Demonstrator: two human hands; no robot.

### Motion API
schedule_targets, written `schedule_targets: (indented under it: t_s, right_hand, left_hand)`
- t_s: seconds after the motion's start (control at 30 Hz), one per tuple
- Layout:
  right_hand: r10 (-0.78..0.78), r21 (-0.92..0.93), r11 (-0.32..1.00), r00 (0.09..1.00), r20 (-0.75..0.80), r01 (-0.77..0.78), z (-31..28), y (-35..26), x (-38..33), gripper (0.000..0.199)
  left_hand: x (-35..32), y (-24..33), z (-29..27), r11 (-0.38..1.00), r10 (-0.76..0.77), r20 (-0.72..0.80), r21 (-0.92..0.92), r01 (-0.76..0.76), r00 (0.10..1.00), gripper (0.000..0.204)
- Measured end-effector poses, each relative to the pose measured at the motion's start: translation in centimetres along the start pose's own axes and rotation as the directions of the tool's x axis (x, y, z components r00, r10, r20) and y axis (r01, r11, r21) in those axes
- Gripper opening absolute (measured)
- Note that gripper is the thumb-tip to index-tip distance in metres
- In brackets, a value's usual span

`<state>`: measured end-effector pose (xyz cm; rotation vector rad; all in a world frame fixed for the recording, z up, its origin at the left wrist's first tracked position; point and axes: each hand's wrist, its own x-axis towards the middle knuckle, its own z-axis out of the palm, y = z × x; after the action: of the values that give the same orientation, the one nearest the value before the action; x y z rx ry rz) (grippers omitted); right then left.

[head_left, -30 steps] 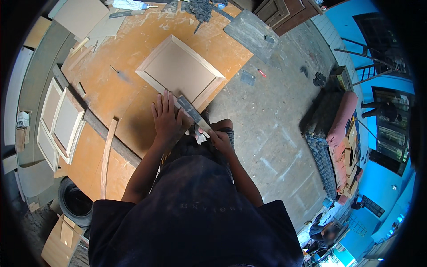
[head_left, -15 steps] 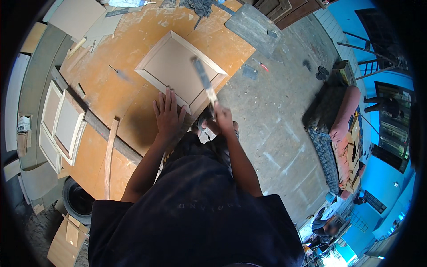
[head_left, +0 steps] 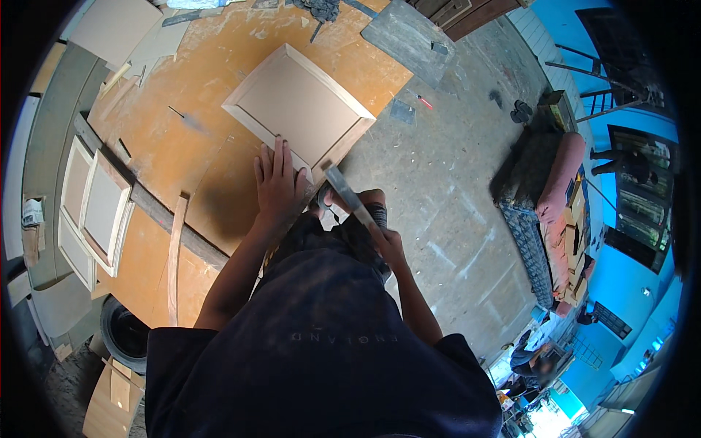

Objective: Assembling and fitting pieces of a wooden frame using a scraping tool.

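A rectangular wooden panel (head_left: 299, 106), with a pale raised frame round a beige centre, lies at the edge of the orange work board (head_left: 219, 66). My left hand (head_left: 279, 182) rests on the panel's near rim, fingers stretched out and pressing flat. In my right hand (head_left: 391, 247) is a flat file (head_left: 345, 188), its long grey blade slanting up and left. The blade's tip is close by the panel's near right corner; whether it touches cannot be made out. My fingers are wrapped round its handle, which is mostly hidden.
More framed panels (head_left: 95, 208) lean together at left, beside a dark wooden bar (head_left: 164, 204) and a thin wood strip (head_left: 177, 255). A tyre (head_left: 120, 332) is at lower left. A sofa (head_left: 558, 219) is on the right; another person (head_left: 537, 365) is at lower right.
My right hand has drawn the file back toward my body, from over the panel's right side to beside its near corner. My left hand stays on the rim.
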<state>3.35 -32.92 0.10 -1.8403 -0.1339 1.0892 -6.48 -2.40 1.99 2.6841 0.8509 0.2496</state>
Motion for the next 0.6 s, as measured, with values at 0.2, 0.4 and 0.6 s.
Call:
schedule_targets:
  t_s: [0.2,0.4,0.6]
  right_hand:
    - [-0.022,-0.028,0.999,0.998,-0.052,0.020,2.2,-1.9,2.1,0.053]
    - [-0.079,0.195,0.974,0.980,-0.185,0.116,4.2,-6.3,14.1,0.060]
    - [0.087,0.363,0.932,0.966,-0.244,0.008,2.0,-12.0,16.8,0.060]
  left_hand:
    - [0.0,0.5,-0.2,1.000,0.018,0.018,0.001,-0.018,1.000,0.070]
    - [0.3,0.4,0.4,0.998,0.070,-0.010,0.004,-0.070,0.997,0.071]
    - [0.2,0.1,0.5,0.997,0.078,-0.037,0.005,-0.078,0.996,0.071]
